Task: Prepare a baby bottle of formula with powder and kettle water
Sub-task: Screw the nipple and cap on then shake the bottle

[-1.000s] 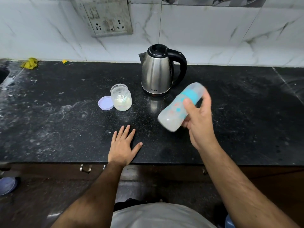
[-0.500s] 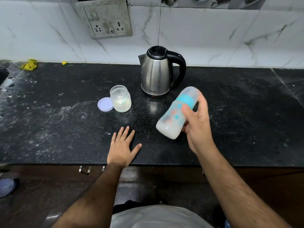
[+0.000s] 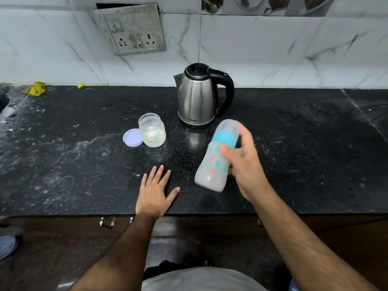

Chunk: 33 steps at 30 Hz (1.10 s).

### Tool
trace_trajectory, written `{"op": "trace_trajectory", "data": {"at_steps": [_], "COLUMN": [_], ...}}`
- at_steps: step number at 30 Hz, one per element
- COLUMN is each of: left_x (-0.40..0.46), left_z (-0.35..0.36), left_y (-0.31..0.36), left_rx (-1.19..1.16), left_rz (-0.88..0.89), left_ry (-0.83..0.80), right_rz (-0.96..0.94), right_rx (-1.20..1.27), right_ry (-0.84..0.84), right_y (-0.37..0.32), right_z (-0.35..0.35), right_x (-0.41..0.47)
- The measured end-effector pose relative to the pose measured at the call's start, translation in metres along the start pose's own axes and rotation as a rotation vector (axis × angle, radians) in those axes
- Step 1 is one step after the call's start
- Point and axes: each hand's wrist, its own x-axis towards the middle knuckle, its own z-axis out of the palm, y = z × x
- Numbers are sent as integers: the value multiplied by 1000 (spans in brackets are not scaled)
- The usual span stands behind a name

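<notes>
The right hand (image 3: 244,164) grips the tilted baby bottle (image 3: 217,156), capped end pointing up-right, away.

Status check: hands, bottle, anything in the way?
Right hand grips bottle, tilted, capped, milky mix inside, above the counter. Left hand flat on counter. Powder jar open, lid beside it; kettle behind. Nothing in the way.

Dim, even light; baby bottle (image 3: 216,156) motion-blurred (edges bowed by wide angle)
</notes>
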Motion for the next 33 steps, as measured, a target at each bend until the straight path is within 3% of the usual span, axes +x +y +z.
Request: {"op": "trace_trajectory", "data": {"at_steps": [2, 6, 7, 11, 16, 20, 22, 25, 27, 30, 33], "left_x": [0, -1, -1, 0, 0, 0, -1, -1, -1, -1, -1], "left_z": [0, 0, 0, 1, 3, 2, 2, 2, 1, 0, 0], "left_y": [0, 1, 0, -1, -2, -1, -2, -1, -1, 0, 0], "left_rx": [-2, -7, -5, 5, -4, -18, -10, -13, -12, -18, -17], "left_rz": [0, 2, 4, 5, 10, 9, 11, 13, 12, 9, 11], "left_ry": [-2, -2, 0, 7, 13, 15, 15, 11, 8, 8, 4], "right_rz": [-26, -110, -97, -19, -50, 75, 39, -19, 9, 64, -1], "right_rx": [-18, 90, 82, -6, 80, -29, 9, 92, 62, -33, 45], "right_ry": [-65, 275, 278, 27, 284, -14, 40, 292, 257, 49, 209], "right_y": [-3, -5, -5, -10, -9, -10, -11, -9, -8, -10, -11], "right_z": [1, 1, 1, 2, -2, 4, 4, 2, 3, 7, 4], "right_x": [-3, 6, 6, -1, 5, -6, -5, -1, -3, -10, -7]}}
